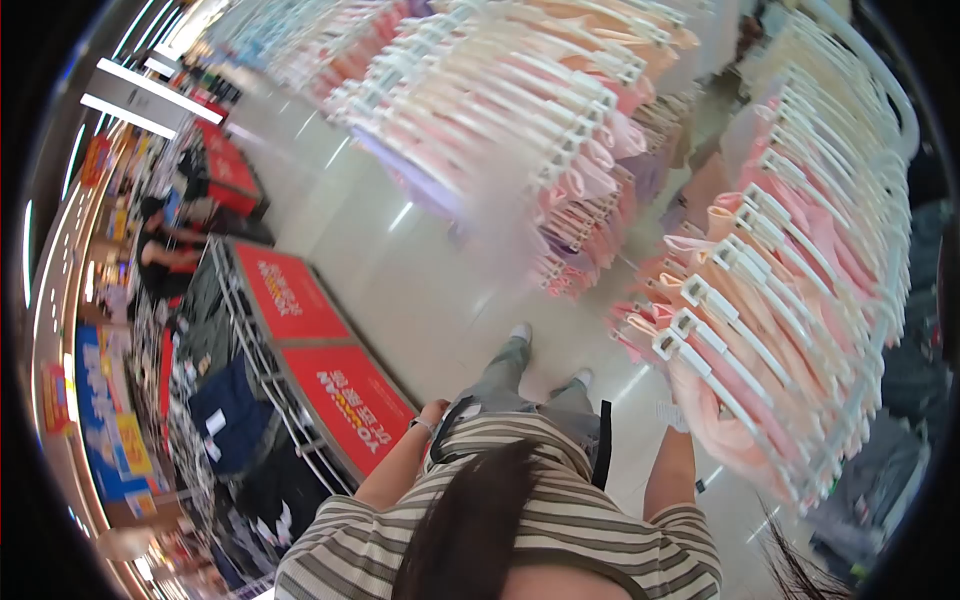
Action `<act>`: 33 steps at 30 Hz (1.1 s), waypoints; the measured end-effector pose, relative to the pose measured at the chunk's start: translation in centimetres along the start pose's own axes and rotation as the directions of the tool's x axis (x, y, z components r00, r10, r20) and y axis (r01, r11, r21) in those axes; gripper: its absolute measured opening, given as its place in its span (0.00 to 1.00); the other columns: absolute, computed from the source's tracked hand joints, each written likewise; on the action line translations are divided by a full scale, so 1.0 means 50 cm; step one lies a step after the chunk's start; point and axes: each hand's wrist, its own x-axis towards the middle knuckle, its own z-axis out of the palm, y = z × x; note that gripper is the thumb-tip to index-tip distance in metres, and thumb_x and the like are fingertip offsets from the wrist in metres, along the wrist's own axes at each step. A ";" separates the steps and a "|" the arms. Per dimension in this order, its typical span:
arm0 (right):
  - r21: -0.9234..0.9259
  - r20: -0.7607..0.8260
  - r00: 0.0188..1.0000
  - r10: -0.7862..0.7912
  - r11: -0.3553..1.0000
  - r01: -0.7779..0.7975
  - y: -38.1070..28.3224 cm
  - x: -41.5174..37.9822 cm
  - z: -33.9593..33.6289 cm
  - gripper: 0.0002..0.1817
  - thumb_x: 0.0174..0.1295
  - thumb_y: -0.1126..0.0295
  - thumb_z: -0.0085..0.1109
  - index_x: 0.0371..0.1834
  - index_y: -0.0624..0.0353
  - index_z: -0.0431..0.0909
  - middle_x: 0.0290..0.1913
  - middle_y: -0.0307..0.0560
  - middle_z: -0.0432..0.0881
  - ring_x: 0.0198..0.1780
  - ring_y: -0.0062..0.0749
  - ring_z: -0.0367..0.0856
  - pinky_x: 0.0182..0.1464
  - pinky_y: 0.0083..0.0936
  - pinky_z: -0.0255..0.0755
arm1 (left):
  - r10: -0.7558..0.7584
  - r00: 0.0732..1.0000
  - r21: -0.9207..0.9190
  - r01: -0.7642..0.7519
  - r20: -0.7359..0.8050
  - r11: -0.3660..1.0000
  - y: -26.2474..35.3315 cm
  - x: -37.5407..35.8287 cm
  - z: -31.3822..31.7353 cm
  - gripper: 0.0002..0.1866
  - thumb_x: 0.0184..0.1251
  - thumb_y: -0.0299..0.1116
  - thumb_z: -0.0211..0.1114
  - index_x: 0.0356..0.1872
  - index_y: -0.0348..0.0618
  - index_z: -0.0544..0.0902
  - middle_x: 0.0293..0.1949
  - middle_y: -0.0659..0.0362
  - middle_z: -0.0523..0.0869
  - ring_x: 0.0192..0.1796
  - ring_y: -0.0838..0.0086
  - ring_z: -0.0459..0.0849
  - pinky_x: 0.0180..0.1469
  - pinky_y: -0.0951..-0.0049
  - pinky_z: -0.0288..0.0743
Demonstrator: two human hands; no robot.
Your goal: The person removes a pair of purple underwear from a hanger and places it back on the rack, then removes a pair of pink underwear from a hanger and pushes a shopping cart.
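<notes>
Garments [728, 445] in pink, peach and cream hang on the right rack [907, 120], near side, close to the person's right hand [679, 422]. That hand is low beside the rack's lower edge; a pale patch with faint lines covers most of it, so can't tell finger spread, grip or contact. Left hand [434, 411] is by the waist, elbow bent, band [421, 424] at the wrist, fingers too small to read; can't tell how open or if it has anything. White clip hangers [712, 303] pinch the pieces along the top and sit in a tight row, probably so each one shows its front and can be flicked through. Second bank of pastel pieces [622, 140] hangs mid-scene, farther off, partly blurred; gap between banks likely kept for walking. Left: wire-railed bin [262, 375], dark clothes [230, 400] loose inside, some with pale tags. Rail presumably stops the heap sliding out; red panels [295, 292] face the aisle, likely for visibility. Far left: another bin with red sides [228, 165], dark stock in it, and a person in dark clothing [155, 250] reaching out near it.
</notes>
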 end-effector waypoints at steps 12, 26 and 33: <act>-0.055 0.221 0.974 -0.046 0.997 0.060 -0.050 0.131 0.043 0.10 0.53 0.64 0.55 0.31 0.57 0.83 0.36 0.51 0.84 0.41 0.45 0.81 0.45 0.38 0.73 | -0.383 0.920 -0.445 0.377 0.080 0.813 -0.138 -0.233 0.263 0.20 0.58 0.42 0.60 0.48 0.39 0.80 0.44 0.48 0.84 0.47 0.63 0.81 0.50 0.67 0.72; -0.019 0.268 0.935 -0.231 0.969 0.245 -0.333 0.296 0.155 0.10 0.54 0.64 0.55 0.30 0.56 0.83 0.35 0.52 0.84 0.40 0.46 0.82 0.44 0.38 0.74 | -0.250 0.961 -0.181 0.227 -0.119 0.957 -0.083 -0.266 0.203 0.22 0.52 0.44 0.65 0.46 0.42 0.82 0.42 0.43 0.83 0.46 0.57 0.83 0.49 0.63 0.73; -0.014 0.269 0.930 -0.250 0.965 0.264 -0.365 0.295 0.154 0.10 0.54 0.64 0.56 0.30 0.56 0.83 0.35 0.52 0.84 0.39 0.46 0.82 0.43 0.38 0.74 | -0.450 0.893 -0.443 0.412 0.020 0.797 -0.052 -0.305 0.221 0.20 0.56 0.40 0.62 0.46 0.38 0.81 0.40 0.48 0.85 0.44 0.65 0.82 0.48 0.67 0.72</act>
